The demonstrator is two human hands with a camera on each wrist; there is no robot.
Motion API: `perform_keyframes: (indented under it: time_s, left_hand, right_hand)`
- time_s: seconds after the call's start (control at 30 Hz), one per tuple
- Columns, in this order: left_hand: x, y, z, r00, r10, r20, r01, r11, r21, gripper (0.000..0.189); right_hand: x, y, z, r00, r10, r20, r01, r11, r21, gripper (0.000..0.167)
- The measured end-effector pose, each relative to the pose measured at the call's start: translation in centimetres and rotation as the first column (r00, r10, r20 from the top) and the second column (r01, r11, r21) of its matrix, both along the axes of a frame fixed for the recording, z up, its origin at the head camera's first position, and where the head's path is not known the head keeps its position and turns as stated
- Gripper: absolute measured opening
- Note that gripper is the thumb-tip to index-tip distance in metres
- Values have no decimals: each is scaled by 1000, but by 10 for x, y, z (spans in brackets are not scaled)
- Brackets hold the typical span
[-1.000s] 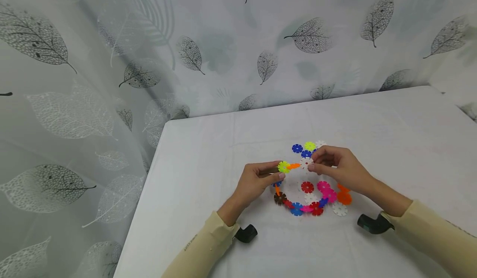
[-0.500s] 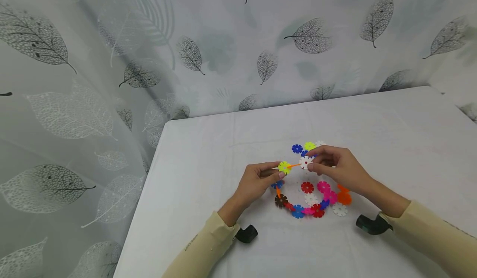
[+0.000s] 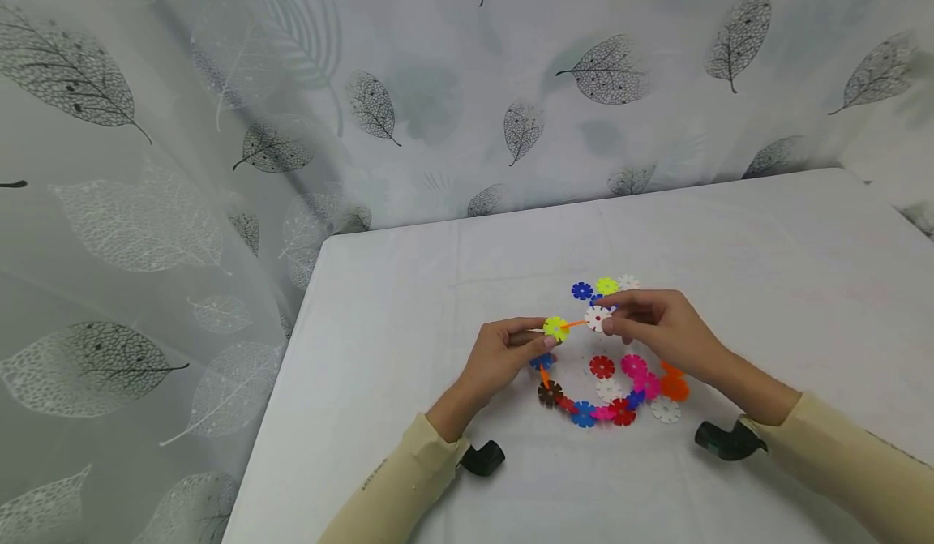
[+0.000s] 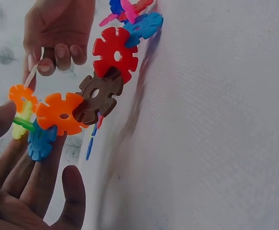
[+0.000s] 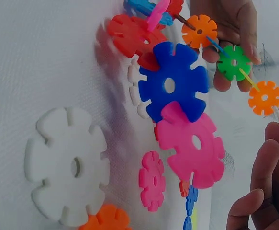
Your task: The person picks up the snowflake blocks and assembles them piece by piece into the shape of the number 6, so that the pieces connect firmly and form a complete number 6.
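Observation:
Slotted plastic snowflake discs are joined into a curved, many-coloured chain. My left hand [image 3: 499, 359] pinches its raised end, close to a yellow disc [image 3: 554, 328] and a green disc [image 5: 234, 63]. Below those fingers the chain runs through a blue disc [image 4: 40, 141], an orange disc [image 4: 60, 114] and a brown disc [image 4: 97, 96]. Between thumb and fingers, my right hand [image 3: 660, 323] holds a white disc [image 3: 597, 318]. It meets another orange disc [image 5: 264, 97], seen edge-on from the head, which slots into the yellow one. Fingertips partly hide the white disc's right side.
Loose discs lie around the chain on the white table [image 3: 409, 301]: a red disc [image 3: 601, 366] inside the curve, a white disc [image 3: 666, 409] and orange disc [image 3: 674, 388] to the right. Behind the right hand sit a dark blue disc [image 3: 581, 291] and lime disc [image 3: 606, 285].
The orange disc between the hands has turned from a slanted view to edge-on. The right hand and white disc have shifted slightly left and down; the left hand stays almost still.

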State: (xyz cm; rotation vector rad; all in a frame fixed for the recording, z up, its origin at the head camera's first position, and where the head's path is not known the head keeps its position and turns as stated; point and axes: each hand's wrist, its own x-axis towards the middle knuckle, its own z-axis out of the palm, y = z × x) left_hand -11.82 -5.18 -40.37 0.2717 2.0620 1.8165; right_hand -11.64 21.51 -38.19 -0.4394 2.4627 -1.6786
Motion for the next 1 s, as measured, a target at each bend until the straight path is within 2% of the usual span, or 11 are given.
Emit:
perform_keyframes:
  time_s: [0.17,0.37,0.67,0.8,1.0]
  left_hand:
    - [-1,0,-2,999,1,33,-1,1000,17,39]
    - [-2,1,-5,1000,-3,18,3,1000,20,38]
    - [-3,3,-3,1000,-7,3,7,998,-65,41]
    - [-5,4,-4,1000,-15,3,15,997,-70,37]
    - [-3,6,-5,999,36,-8,-36,998,-57,36]
  right_hand:
    - [0,0,-1,1000,-8,17,8,1000,6,35]
    - [0,-1,-1,1000,-25,13,25,999,26,36]
    - [1,-2,-2,999,-22,-25,23,999,48,35]
    - [1,-2,-1,1000,-16,-20,17,999,40,35]
    - [1,-3,1,1000,-25,1,25,999,42,36]
